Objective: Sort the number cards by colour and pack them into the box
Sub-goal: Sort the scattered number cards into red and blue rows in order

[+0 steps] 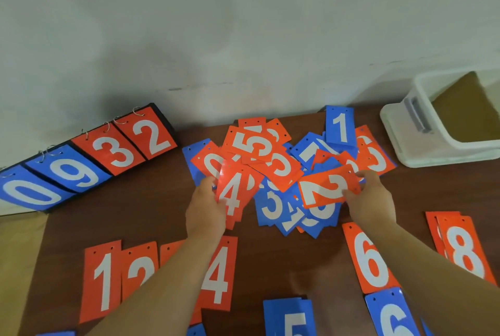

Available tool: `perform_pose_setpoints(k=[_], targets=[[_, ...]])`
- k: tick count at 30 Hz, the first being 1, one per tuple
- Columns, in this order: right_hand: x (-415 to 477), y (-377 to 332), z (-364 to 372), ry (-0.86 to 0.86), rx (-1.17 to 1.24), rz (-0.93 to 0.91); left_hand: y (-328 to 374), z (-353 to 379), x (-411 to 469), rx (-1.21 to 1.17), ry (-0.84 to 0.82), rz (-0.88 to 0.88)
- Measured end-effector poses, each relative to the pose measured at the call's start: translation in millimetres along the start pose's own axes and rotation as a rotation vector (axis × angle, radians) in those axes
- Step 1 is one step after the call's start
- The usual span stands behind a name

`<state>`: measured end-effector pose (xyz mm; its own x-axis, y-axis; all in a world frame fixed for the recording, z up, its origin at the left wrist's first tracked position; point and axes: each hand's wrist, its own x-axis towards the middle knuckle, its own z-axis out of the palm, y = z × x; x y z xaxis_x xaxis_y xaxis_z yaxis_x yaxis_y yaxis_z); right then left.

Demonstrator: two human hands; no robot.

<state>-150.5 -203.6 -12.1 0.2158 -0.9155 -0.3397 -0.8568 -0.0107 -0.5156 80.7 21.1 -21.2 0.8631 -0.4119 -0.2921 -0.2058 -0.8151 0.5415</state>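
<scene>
While you are holding both forearms forward, your left hand (206,212) is gripping the orange 4 card (230,196) at the left edge of the pile (281,167); your right hand (372,201) is pinching the orange 2 card (326,190) above it, and the box (422,143) is sitting rear right.

Hands: two, the left hand (205,208) and the right hand (370,200), both at the near edge of the heap (281,170).
Heap: one, its red and blue cards too overlapped for me to count.
Cards gripped: two, both red, a held 4 (230,194) and a held 2 (327,189).
Red faces nearer than the heap: five, red 1 (104,281), red 2 (139,268), red 4 (219,273), red 6 (369,260), red 8 (465,249).
Blue faces nearer still: two, blue 5 (290,319), blue 6 (392,316).
Box (400,129): one, right of the heap.
Scoreboard (81,162): one, left of the heap, four panels.
</scene>
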Motion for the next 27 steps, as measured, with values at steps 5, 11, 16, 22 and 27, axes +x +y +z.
perform_pose_setpoints(k=[5, 11, 16, 22, 27], targets=[[-7.0, 0.3, -19.5, 0.163, 0.096, 0.018, -8.9, -10.8, -3.0, -0.027, 0.025, 0.028], [-22.2, -3.9, -40.2, 0.256, 0.264, -0.005, -2.2, -25.1, -6.5, -0.115, -0.013, -0.008], [-41.7, -8.2, -55.4, 0.272, 0.33, -0.074, 9.6, -40.7, -17.9, -0.199, -0.001, -0.024], [-77.5, -13.9, -69.5, 0.145, 0.32, -0.249, 16.0, -63.6, -69.6, -0.27, 0.066, 0.023], [-120.0, -8.2, -79.3, -0.035, 0.303, -0.381, -2.3, -83.1, -145.5, -0.327, 0.121, 0.028]])
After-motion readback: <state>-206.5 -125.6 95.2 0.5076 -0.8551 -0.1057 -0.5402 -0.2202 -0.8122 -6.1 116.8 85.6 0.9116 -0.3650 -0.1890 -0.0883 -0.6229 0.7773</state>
